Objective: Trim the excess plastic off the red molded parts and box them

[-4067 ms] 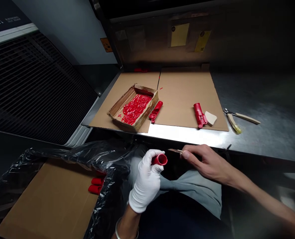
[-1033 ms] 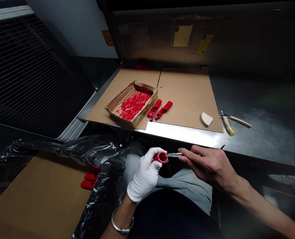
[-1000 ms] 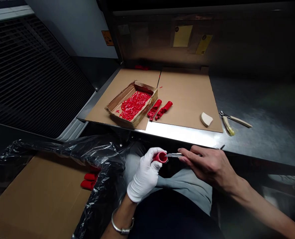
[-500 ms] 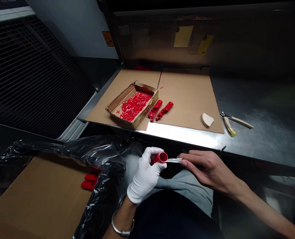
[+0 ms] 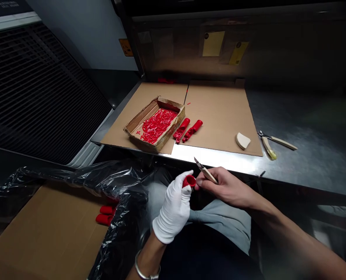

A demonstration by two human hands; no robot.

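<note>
My left hand (image 5: 174,208), in a white glove, is closed around a hollow red plastic part (image 5: 189,181) with its round open end facing up. Bare and close beside it, my right hand (image 5: 223,186) grips a craft knife (image 5: 207,173) by its pale handle, the blade pointing up and to the left, away from the part. The right fingertips are at the part's rim; whether they touch it I cannot tell. Two similar red parts (image 5: 192,131) lie on the cardboard sheet (image 5: 219,105), right of a cardboard tray (image 5: 169,140) holding many small red pieces (image 5: 158,125).
Pliers (image 5: 268,146) with pale handles lie on the metal bench (image 5: 313,128) at right. A cream wedge-shaped block (image 5: 243,140) sits near the cardboard's edge. To my lower left, a box lined with black plastic (image 5: 102,249) holds several red parts (image 5: 105,218).
The knife blade has come away from the red part's rim and swung upward. My right hand has moved left, its fingertips now close to the part, which has tilted slightly.
</note>
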